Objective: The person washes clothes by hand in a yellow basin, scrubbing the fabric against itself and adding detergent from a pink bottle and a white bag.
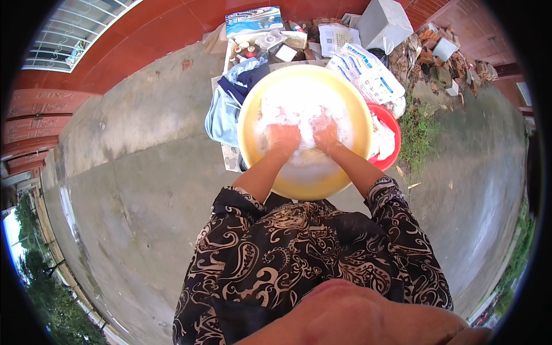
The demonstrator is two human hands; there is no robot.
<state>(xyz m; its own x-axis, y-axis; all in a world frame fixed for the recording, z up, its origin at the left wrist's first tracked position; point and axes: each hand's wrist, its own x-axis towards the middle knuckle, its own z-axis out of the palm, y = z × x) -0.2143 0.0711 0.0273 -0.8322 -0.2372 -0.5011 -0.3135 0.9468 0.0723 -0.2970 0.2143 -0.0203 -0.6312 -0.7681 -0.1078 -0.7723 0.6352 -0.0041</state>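
Observation:
A large yellow basin (248, 123) holds cloudy water and glaring white suds (302, 103). Both my hands are down in it, side by side and a little apart. My left hand (283, 137) is curled, knuckles up, in the left part of the foam. Close by on the right, my right hand (326, 132) is curled in the same way. Foam and glare cover the fingertips of both, and what they grip is too washed out to make out. A white strip, cloth or foam, shows between them.
Light blue and navy cloth (224, 115) lies left of the basin. A red tub (393, 123) with white cloth stands at its right. Behind are a white printed sack (366, 73), a box of bottles (251, 52), a grey block (384, 26) and rubble (437, 54).

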